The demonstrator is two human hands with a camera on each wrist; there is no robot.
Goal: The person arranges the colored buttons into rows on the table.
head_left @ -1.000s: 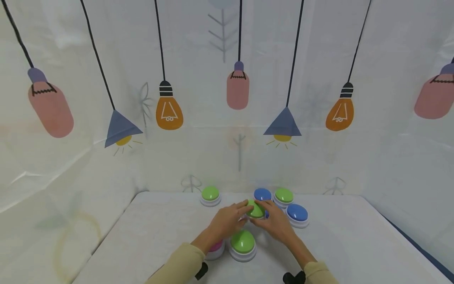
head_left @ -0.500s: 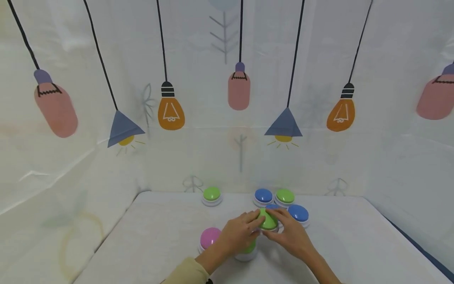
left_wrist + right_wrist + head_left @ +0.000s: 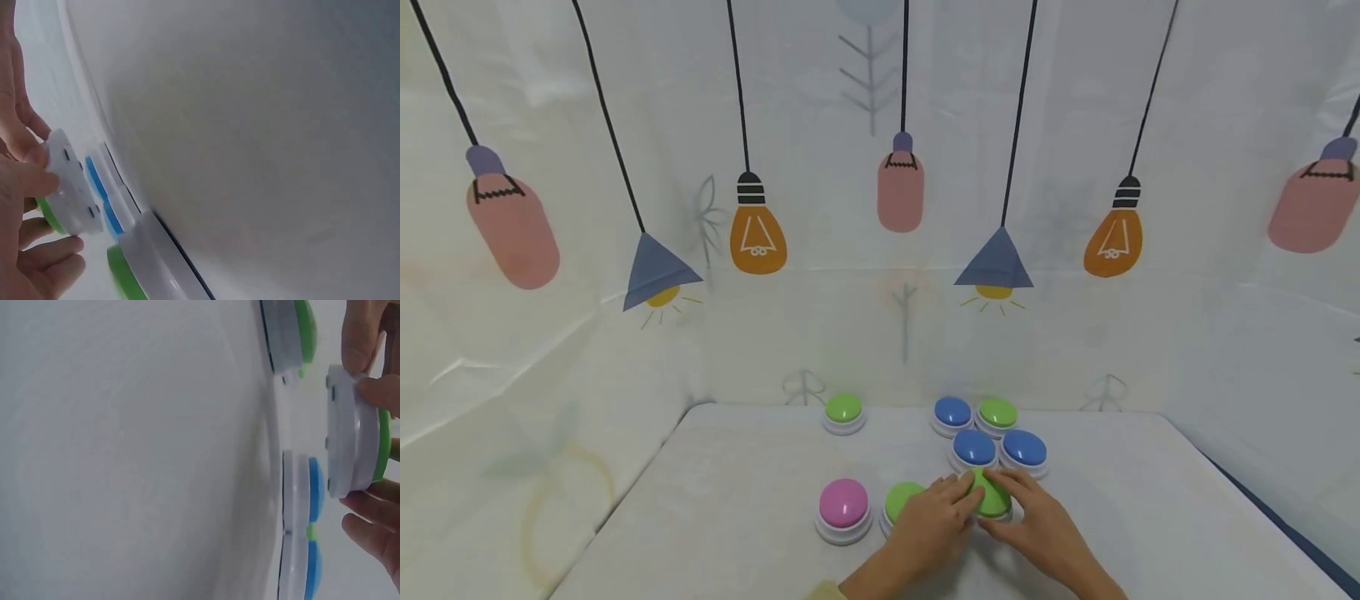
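Note:
Both of my hands hold one green push button [image 3: 992, 496] with a round white base. My left hand [image 3: 931, 521] grips its left side, and my right hand [image 3: 1043, 527] grips its right side. In the left wrist view the white underside of the held button [image 3: 70, 187] shows, off the table. The right wrist view has its base [image 3: 350, 437] side-on, between thumb and fingers. Just behind it stand two blue buttons [image 3: 974, 447] side by side. Another green button [image 3: 898, 503] sits left of my left hand, partly hidden by it.
A pink button [image 3: 843, 503] stands to the left on the white table [image 3: 715, 500]. Farther back are a blue button [image 3: 952, 412] and a green one [image 3: 997, 412], close together. One more green button [image 3: 843, 408] is at the back left. A lamp-patterned sheet [image 3: 820, 333] hangs behind.
My hands have carried the green button to the right and nearer to me. The blue button behind it and the pink button have come into full view.

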